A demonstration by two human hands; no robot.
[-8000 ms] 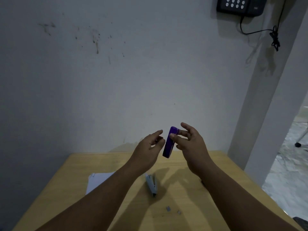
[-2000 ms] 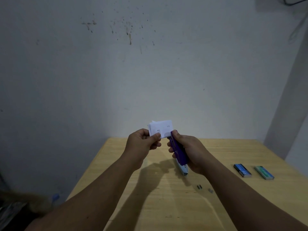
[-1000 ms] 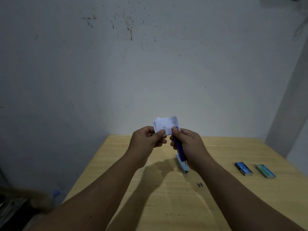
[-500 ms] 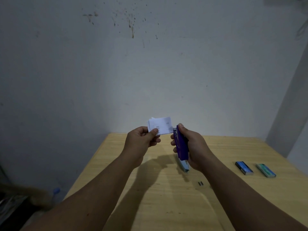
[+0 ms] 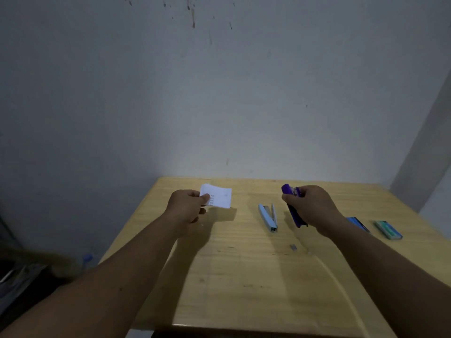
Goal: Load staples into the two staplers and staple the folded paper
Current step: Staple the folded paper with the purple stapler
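Here, left hand (image 5: 186,206) pinches the folded paper (image 5: 218,196) by its near-left corner, thumb on top, holding the sheet low over the table (image 5: 244,276); whether the far edge touches the wood cannot be told. A short column of small marks shows beside the thumb, likely staples, too small to confirm. Right hand (image 5: 311,207) curls round the purple stapler (image 5: 291,203), nose up and away, tail pointing toward the person, lifted off the table. The 2 hands sit well apart, paper out of the stapler's mouth, which suggests stapling with this one is done or paused. Between them the light blue stapler (image 5: 268,217) lies on the wood, top hinged partly open, probably left so for loading or ready use. Right of the wrist, 2 staple boxes (image 5: 388,230) within reach. Loose staple bits (image 5: 293,247) lie nearer the person.
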